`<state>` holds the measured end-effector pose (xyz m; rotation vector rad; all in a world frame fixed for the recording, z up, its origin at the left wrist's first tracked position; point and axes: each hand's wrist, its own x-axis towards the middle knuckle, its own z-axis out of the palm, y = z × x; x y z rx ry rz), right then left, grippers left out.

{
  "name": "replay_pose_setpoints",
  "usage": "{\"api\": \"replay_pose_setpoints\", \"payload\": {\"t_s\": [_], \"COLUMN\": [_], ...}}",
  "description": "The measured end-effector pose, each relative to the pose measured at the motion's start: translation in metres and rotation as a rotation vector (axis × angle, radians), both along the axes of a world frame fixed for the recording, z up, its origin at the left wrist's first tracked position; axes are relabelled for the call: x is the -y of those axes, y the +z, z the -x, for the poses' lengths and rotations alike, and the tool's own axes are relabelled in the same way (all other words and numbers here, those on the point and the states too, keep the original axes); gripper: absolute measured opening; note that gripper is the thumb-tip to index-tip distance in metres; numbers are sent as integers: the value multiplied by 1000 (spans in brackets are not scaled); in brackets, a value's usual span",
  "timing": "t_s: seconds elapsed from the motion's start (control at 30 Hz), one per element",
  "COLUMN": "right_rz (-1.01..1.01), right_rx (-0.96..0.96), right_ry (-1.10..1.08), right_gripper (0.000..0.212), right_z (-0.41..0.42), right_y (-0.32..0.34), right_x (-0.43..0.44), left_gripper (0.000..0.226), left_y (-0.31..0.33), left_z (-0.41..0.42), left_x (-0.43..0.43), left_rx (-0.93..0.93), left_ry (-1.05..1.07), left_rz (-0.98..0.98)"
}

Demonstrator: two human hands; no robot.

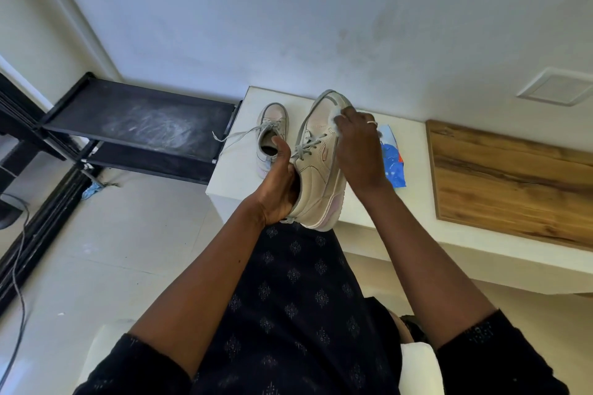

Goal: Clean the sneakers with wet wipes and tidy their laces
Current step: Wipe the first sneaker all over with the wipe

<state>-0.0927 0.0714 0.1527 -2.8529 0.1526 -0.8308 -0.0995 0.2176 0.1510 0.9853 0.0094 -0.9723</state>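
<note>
A dark patterned dress [298, 298] filled the foreground. The left hand [277, 189] gripped a beige sneaker [316, 167] at its heel opening; the right hand [356, 144] pinched a wet wipe [336, 112] against its toe (wipes packet [393, 163] just right, second sneaker [271, 135] left).

Soft even daylight, faint shadows, wide-angle bending at edges

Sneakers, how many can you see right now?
2. One sneaker is held up in the left hand while the right hand wipes near its toe. The other sneaker sits on the white table, laces trailing left.
</note>
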Motion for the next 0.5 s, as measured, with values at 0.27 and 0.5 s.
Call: {"api": "replay_pose_setpoints", "payload": {"t_s": [0.27,0.5], "right_rz": [-81,-23], "right_rx": [-4,-55], "right_ry": [-43,-25], "right_gripper": [34,26], "right_z": [-1,-42], "right_y": [8,25], "right_x": [-4,20], "left_gripper": [88,84], "left_y": [3,0], "left_z": [0,2], "left_x": [0,2], "left_rx": [4,3], "left_ry": [-8,17], "left_rz": [10,-13]}}
